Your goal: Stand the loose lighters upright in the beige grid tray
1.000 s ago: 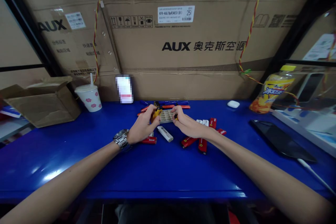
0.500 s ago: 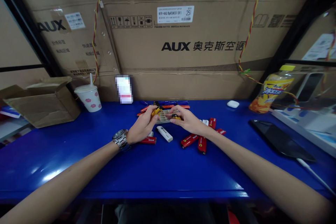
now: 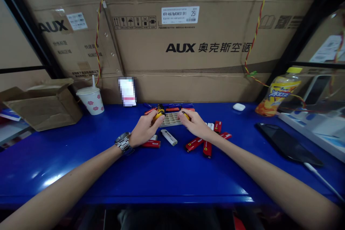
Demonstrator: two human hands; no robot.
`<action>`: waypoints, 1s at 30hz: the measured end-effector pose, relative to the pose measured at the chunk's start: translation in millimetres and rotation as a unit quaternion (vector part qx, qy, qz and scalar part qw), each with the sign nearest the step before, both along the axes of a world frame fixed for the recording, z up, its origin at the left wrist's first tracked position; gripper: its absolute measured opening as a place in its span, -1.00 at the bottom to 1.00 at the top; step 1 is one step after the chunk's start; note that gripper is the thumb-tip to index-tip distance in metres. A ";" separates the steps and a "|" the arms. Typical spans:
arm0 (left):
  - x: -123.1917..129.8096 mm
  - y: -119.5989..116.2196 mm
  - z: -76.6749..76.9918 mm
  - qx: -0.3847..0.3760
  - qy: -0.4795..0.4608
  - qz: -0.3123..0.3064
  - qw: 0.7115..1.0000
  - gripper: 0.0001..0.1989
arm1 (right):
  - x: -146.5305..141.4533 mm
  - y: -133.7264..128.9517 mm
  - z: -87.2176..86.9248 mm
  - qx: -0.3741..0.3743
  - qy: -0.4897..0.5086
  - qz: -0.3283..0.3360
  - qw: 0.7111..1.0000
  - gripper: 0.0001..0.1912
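My left hand (image 3: pixel 146 127), with a metal watch at its wrist, is closed on a yellow and black lighter (image 3: pixel 159 115). My right hand (image 3: pixel 196 124) is closed on another yellow object (image 3: pixel 185 115), mostly hidden by the fingers. Between the hands lies a pale gridded tray (image 3: pixel 171 119). Nearer to me is a white lighter (image 3: pixel 169 137). A red lighter (image 3: pixel 151 144) lies below my left hand, and several more red ones (image 3: pixel 207 149) lie crossed beneath my right wrist. Orange and blue items (image 3: pixel 172 109) sit behind the tray.
At the left stand an open cardboard box (image 3: pixel 45 109) and a paper cup (image 3: pixel 91 100). A lit phone (image 3: pixel 127 91) leans at the back. To the right are a white case (image 3: pixel 239 107), a bottle (image 3: pixel 279 95) and a black phone (image 3: pixel 287 145) with a cable.
My right hand has shifted slightly right, off the tray, uncovering more of its grid. My left hand has moved slightly left, and the yellow lighter in it has turned.
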State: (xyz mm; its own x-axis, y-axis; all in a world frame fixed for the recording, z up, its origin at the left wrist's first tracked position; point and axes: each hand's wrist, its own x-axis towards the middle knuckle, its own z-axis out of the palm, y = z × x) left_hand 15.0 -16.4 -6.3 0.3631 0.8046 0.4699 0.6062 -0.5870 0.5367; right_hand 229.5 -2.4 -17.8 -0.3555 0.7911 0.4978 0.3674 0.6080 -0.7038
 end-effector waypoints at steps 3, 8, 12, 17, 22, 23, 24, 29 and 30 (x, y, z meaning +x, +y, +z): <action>-0.5 -0.2 -0.6 0.020 0.001 0.015 1.000 -0.63 | 0.0 -0.9 0.3 -0.026 0.006 -0.036 0.999 -0.47; -1.4 -1.6 1.1 0.039 0.012 0.038 0.998 -0.54 | 1.4 -1.1 1.7 -0.079 0.014 -0.100 0.992 -0.44; -1.8 -1.1 2.5 0.048 0.026 0.058 0.997 -0.52 | 2.1 -1.4 3.9 -0.083 -0.001 -0.119 0.989 -0.53; -1.2 0.5 3.4 0.049 0.048 0.069 0.995 -0.57 | 1.8 -2.1 6.8 -0.065 -0.039 -0.150 0.986 -0.61; -0.7 0.9 4.0 0.050 0.044 0.084 0.994 -0.66 | 1.4 -2.0 6.8 -0.063 -0.045 -0.156 0.985 -0.71; -0.7 1.2 3.9 0.050 0.043 0.085 0.994 -0.67 | 1.5 -1.7 6.3 -0.061 -0.044 -0.152 0.986 -0.73; -0.6 1.5 3.7 0.049 0.042 0.085 0.994 -0.67 | 1.6 -1.2 5.8 -0.059 -0.044 -0.148 0.986 -0.74; -0.7 2.3 3.6 0.044 0.041 0.086 0.994 -0.68 | 2.0 0.3 4.0 -0.057 -0.050 -0.149 0.986 -0.73; -0.7 2.2 4.0 0.045 0.039 0.088 0.994 -0.68 | 2.0 0.4 4.0 -0.057 -0.051 -0.150 0.986 -0.73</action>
